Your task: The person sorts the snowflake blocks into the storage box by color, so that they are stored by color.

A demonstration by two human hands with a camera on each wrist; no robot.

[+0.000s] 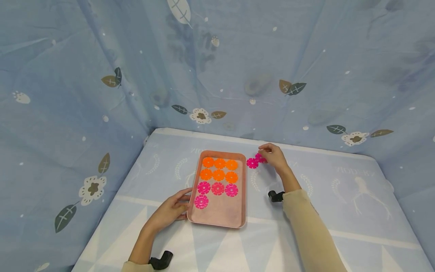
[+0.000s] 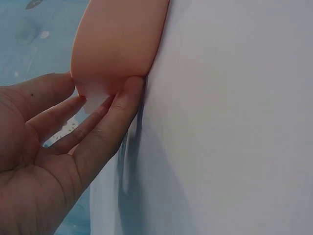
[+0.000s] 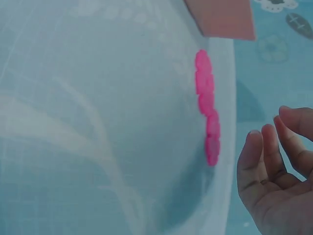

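A pink rectangular tray stands on the table, holding rows of flower-shaped notched plastic discs. Orange discs fill the two far rows; pink discs lie nearer, one of them alone at the left. With its fingers fairly straight, my left hand touches the outside of the tray's left wall. Beyond the tray's right side, my right hand hovers over loose pink discs, partly hiding them. In the right wrist view, its loosely bent fingers are apart from the pink discs and hold nothing.
A patterned cloth covers the table. Blue curtains with leaves and flowers rise behind and at both sides. Black wrist-worn pieces show by both forearms.
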